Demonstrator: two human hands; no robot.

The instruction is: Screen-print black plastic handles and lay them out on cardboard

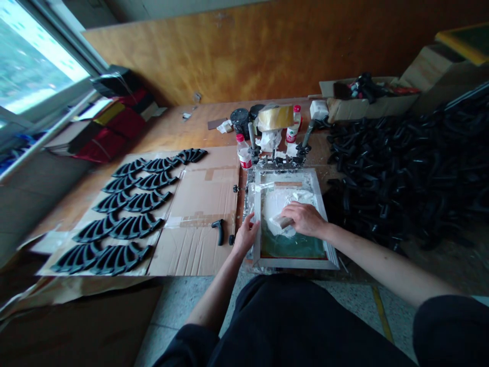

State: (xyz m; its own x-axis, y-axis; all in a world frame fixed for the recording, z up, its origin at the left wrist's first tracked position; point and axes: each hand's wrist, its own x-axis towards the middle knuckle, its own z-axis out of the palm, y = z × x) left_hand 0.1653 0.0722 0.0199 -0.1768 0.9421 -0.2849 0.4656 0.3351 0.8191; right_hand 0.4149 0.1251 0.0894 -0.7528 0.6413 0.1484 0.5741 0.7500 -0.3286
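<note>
A screen printing frame [259,250] with a metal rim and green mesh lies in front of me, white ink [275,201] spread over its upper middle. My right hand [305,220] is closed around a squeegee [283,222], whose edge rests in the ink on the mesh. At the frame's left rim, my left hand [246,235] has its bent fingers on the edge; their tips are partly hidden. Left of that hand, a single black curved plastic handle [219,232] lies on flattened cardboard [191,252]. A clamp [277,162] holds the frame's far end.
Rows of black handles [130,224] lie on the cardboard at left. A large heap of black parts [405,178] covers the right side. Behind the clamp stand red-capped bottles [244,153], a dark tub [240,120] and a tape roll [275,118]. An open carton [367,108] sits back right.
</note>
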